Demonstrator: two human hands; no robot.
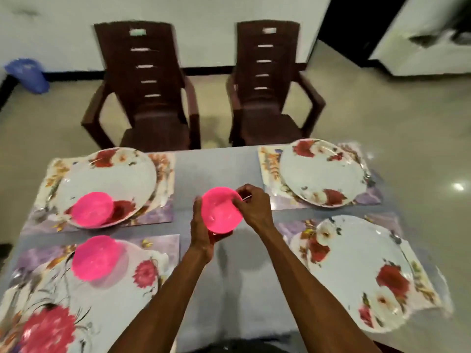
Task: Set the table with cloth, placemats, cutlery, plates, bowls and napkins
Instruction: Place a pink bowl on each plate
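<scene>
Over the middle of the grey tablecloth (216, 169) I hold pink plastic bowls (220, 212), nested, with a second rim showing underneath. My left hand (201, 230) cups them from below and the left. My right hand (252, 206) pinches the top bowl's far right rim. One pink bowl (91, 208) rests on the far left floral plate (107, 184). Another pink bowl (95, 258) sits on the near left plate (58, 314). The far right plate (323, 171) and the near right plate (356, 271) carry no bowl. Each plate lies on a floral placemat (163, 200).
Two dark brown plastic chairs (145, 93) (270, 85) stand side by side just beyond the table's far edge. A blue object (28, 75) lies on the floor at the far left by the wall. Tiled floor (407, 149) surrounds the table on the right.
</scene>
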